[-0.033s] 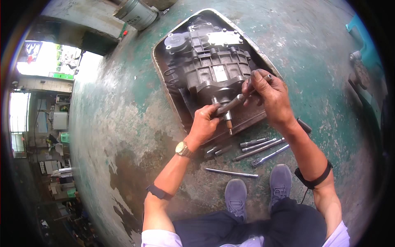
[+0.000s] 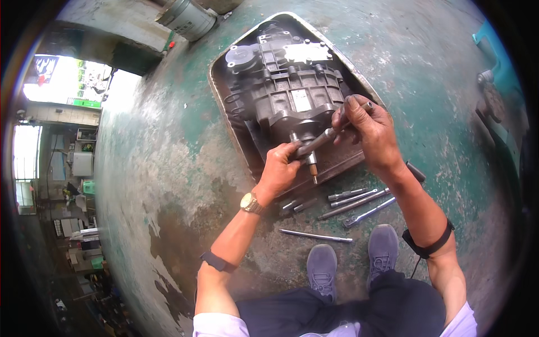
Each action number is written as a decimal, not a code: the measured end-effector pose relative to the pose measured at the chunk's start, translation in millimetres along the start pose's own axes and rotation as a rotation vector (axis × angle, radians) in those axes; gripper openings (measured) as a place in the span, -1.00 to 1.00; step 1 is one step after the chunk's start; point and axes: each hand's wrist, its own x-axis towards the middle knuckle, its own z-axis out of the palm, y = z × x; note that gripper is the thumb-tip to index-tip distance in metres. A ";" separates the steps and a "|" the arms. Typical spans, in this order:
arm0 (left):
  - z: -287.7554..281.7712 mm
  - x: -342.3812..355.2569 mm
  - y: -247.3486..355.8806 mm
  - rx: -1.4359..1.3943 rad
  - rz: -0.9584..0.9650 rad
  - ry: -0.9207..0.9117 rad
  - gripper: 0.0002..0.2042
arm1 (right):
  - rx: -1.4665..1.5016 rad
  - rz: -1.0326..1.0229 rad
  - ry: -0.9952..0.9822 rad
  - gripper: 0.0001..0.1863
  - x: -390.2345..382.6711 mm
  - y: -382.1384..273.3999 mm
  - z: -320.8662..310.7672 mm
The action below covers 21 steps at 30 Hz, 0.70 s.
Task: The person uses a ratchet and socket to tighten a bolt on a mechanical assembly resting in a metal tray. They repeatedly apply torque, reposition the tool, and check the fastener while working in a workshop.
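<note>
A grey metal gearbox (image 2: 297,95) lies in a rimmed metal tray (image 2: 220,98), its splined shaft (image 2: 313,168) pointing down toward me. Just above that shaft, my left hand (image 2: 278,168) grips the lower end of a dark metal bar tool (image 2: 321,139), which slants up to the right across the front of the housing. My right hand (image 2: 370,137) is closed on the tool's upper part, thumb on top, with a short tube end poking out beyond the fingers. What exactly the left end of the tool fits onto is hidden by my fingers.
Ratchets (image 2: 370,208), extension bars (image 2: 315,235) and sockets (image 2: 303,205) lie on the green worn floor between my shoes (image 2: 320,267) and the tray. A bucket (image 2: 185,19) stands at top left, a teal object (image 2: 488,48) at far right. Shelving with clutter (image 2: 78,224) runs along the left.
</note>
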 end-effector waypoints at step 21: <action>-7.7 0.3 4.9 0.121 0.003 -0.043 -0.65 | 0.469 0.090 0.265 -0.67 -17.0 45.5 -45.7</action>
